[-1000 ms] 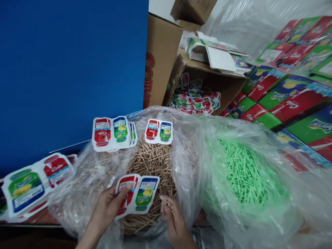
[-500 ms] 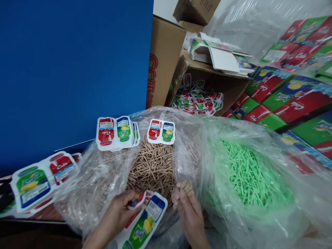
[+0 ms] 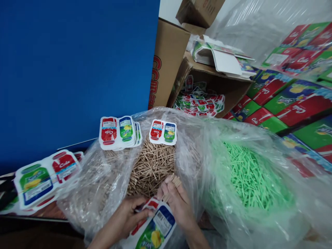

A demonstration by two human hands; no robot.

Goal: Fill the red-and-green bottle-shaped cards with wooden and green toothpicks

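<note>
My left hand (image 3: 132,214) is closed on a flat printed pouch (image 3: 157,230) with a red Cola half and a green-and-blue lemon half. In my right hand (image 3: 176,199), closed fingers grip a small bunch of brown sticks (image 3: 175,180) at the pouch's upper edge. Whether any stick end is inside the pouch I cannot tell. Just beyond both hands lies a heap of loose brown sticks (image 3: 153,162) in a clear plastic bag (image 3: 189,148). One more pouch (image 3: 163,132) rests on the far side of that heap.
Pouch stacks lie at the left (image 3: 46,180) and on the plastic (image 3: 118,133). Green sticks (image 3: 249,176) fill a bag at the right. Behind stand a blue panel (image 3: 77,69), an open carton (image 3: 225,83) of pouches, and stacked printed boxes (image 3: 295,100).
My right hand has moved left with the brown sticks, up to the pouch's edge. My left hand and the pouch have shifted slightly right and down in view.
</note>
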